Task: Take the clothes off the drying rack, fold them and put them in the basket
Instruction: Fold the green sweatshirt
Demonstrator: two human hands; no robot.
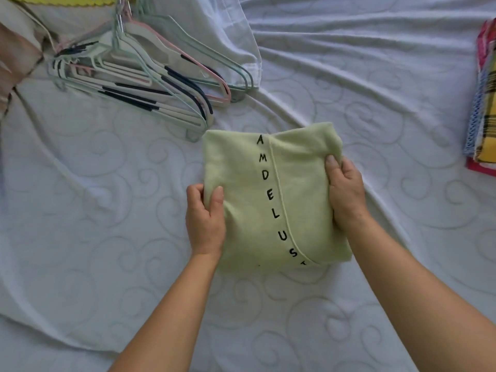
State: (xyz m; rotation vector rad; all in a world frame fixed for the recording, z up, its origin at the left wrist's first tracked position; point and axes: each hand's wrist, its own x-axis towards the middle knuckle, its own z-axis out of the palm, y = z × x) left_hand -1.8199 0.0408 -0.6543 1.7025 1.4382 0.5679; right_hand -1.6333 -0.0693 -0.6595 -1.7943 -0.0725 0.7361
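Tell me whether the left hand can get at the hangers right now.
Probably, once freed: the left hand grips the folded green garment, and only bare bedsheet lies between it and the hangers.

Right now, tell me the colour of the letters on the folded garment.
Black letters on the pale green garment, head view.

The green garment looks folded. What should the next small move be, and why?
Probably lift the green garment off the bed sheet, keeping it flat. It is already a compact rectangle, and the left hand and right hand grip its opposite sides, thumbs on top. The basket is not in view.
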